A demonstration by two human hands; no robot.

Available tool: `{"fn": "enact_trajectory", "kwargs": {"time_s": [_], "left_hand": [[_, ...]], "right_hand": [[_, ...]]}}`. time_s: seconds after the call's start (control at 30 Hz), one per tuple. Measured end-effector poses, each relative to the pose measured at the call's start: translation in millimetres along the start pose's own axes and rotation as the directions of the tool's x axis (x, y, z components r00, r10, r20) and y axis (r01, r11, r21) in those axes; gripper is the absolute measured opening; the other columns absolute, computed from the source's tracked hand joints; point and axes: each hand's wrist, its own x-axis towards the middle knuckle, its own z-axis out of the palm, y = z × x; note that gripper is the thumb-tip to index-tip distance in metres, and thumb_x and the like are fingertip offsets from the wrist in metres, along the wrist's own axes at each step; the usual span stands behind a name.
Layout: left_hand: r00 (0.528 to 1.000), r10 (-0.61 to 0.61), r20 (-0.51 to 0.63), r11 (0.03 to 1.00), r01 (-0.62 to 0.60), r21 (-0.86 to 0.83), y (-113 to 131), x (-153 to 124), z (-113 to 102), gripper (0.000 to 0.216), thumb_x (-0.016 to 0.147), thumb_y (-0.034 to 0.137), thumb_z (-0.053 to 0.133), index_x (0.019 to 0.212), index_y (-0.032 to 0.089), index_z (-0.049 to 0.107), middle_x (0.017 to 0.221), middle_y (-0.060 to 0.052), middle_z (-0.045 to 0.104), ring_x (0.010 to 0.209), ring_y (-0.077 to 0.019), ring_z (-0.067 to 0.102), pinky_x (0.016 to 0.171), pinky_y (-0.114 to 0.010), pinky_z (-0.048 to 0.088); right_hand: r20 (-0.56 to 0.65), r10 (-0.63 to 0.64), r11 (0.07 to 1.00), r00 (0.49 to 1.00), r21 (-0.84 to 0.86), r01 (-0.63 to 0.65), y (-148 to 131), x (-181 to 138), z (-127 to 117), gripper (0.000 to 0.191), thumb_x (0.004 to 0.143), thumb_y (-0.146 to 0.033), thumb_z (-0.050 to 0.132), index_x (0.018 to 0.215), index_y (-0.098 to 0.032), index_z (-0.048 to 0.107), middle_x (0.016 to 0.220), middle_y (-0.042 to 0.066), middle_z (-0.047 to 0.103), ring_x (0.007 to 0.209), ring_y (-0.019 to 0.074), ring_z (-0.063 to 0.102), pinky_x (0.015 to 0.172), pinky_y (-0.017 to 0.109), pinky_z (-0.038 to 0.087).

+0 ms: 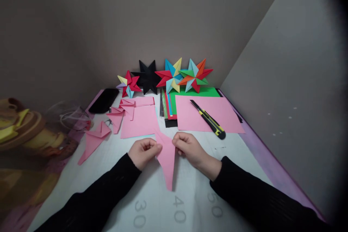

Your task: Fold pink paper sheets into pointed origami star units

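Observation:
A folded piece of pink paper (pixel 167 159) hangs between my two hands over the white mat, its narrow end pointing towards me. My left hand (pixel 144 151) pinches its left edge between thumb and fingers. On the opposite edge, my right hand (pixel 190 148) grips the paper the same way. Several folded pink pieces lie off to the left, the nearest one (pixel 95 139) with a long tapered tail. Just beyond my hands is a flat pink sheet (pixel 140 121).
A yellow and black utility knife (pixel 209 120) rests on pink paper (pixel 182 114) at the right. Coloured sheets (pixel 190 96) are stacked behind. Several paper stars, one black (pixel 148 76), lean on the wall. A black phone (pixel 104 100) and a clear bag (pixel 73 117) sit left.

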Motion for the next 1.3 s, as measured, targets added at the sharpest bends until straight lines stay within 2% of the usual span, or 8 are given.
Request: {"fn": "enact_trajectory", "kwargs": {"time_s": [0.23,0.5,0.6,0.73,0.97,1.07,1.17,1.3], "left_hand": [[0.979,0.048,-0.199,0.997,-0.059,-0.05,-3.6,2.0,0.9,0.031,0.063,0.041,0.072,0.057,0.014,0.058,0.049,0.005,0.048,0.047,-0.0068,0.038,0.047,-0.02,0.029],[0.882,0.07,-0.466,0.986,-0.133,-0.102,-7.2,12.8,-9.6,0.033,0.06,0.041,0.074,0.056,0.014,0.055,0.044,0.008,0.042,0.042,-0.0043,0.032,0.042,-0.018,0.023],[0.849,0.069,-0.524,0.979,-0.158,-0.128,-9.8,14.5,-13.3,0.033,0.06,0.042,0.074,0.06,0.015,0.057,0.044,0.008,0.042,0.041,-0.0042,0.032,0.04,-0.018,0.022],[0.818,0.051,-0.572,0.969,-0.179,-0.17,-10.0,15.9,-16.2,0.033,0.059,0.043,0.075,0.064,0.014,0.058,0.045,0.008,0.044,0.04,-0.004,0.031,0.039,-0.018,0.022],[0.824,0.021,-0.566,0.954,-0.185,-0.234,-7.5,17.9,-20.2,0.034,0.057,0.042,0.076,0.064,0.014,0.057,0.046,0.008,0.045,0.039,-0.0042,0.032,0.037,-0.017,0.023],[0.864,0.036,-0.503,0.978,-0.134,-0.159,-10.7,13.1,-12.8,0.034,0.061,0.044,0.073,0.064,0.014,0.056,0.045,0.008,0.044,0.038,-0.004,0.032,0.038,-0.017,0.023],[0.917,0.06,-0.395,0.989,-0.107,-0.098,-13.2,6.7,-2.9,0.034,0.064,0.045,0.071,0.063,0.014,0.056,0.044,0.007,0.045,0.038,-0.0042,0.034,0.039,-0.017,0.025],[0.961,0.071,-0.266,0.98,-0.118,-0.163,-11.6,1.1,6.7,0.031,0.063,0.039,0.073,0.06,0.014,0.055,0.046,0.006,0.05,0.043,-0.0052,0.042,0.044,-0.017,0.031]], "right_hand": [[0.115,0.042,0.994,0.992,-0.104,-0.03,-0.7,-5.2,9.2,0.029,0.079,-0.03,0.055,0.056,-0.018,0.043,0.044,-0.006,0.044,0.038,0.0058,0.035,0.04,0.019,0.026],[0.171,0.169,0.974,0.971,-0.178,-0.138,3.8,-10.7,21.9,0.016,0.074,-0.023,0.054,0.059,-0.017,0.05,0.045,-0.005,0.05,0.037,0.0054,0.038,0.036,0.017,0.026],[0.159,0.19,0.97,0.969,-0.181,-0.16,1.0,-11.6,23.8,0.011,0.072,-0.023,0.054,0.062,-0.017,0.053,0.051,-0.004,0.054,0.039,0.006,0.041,0.036,0.017,0.028],[0.145,0.163,0.977,0.976,-0.164,-0.139,-5.5,-11.7,20.5,0.01,0.07,-0.02,0.054,0.06,-0.017,0.054,0.047,-0.005,0.05,0.04,0.0063,0.039,0.038,0.018,0.028],[0.061,0.031,0.999,0.998,-0.035,-0.029,-6.7,-7.5,14.4,0.007,0.071,-0.019,0.055,0.065,-0.017,0.053,0.054,-0.005,0.047,0.045,0.0058,0.037,0.043,0.019,0.028],[0.053,-0.013,0.999,0.999,0.035,0.011,-4.4,-6.0,17.4,0.012,0.074,-0.027,0.059,0.075,-0.016,0.054,0.062,-0.004,0.049,0.049,0.0064,0.038,0.045,0.02,0.03],[0.026,-0.04,0.998,0.999,0.057,0.038,-0.9,-5.8,18.5,0.015,0.076,-0.031,0.059,0.074,-0.017,0.052,0.062,-0.004,0.046,0.05,0.0068,0.037,0.046,0.02,0.03],[-0.03,-0.067,0.998,0.997,0.017,0.067,0.8,-6.8,15.4,0.016,0.078,-0.028,0.057,0.067,-0.018,0.05,0.056,-0.006,0.042,0.047,0.0068,0.034,0.044,0.02,0.028]]}}
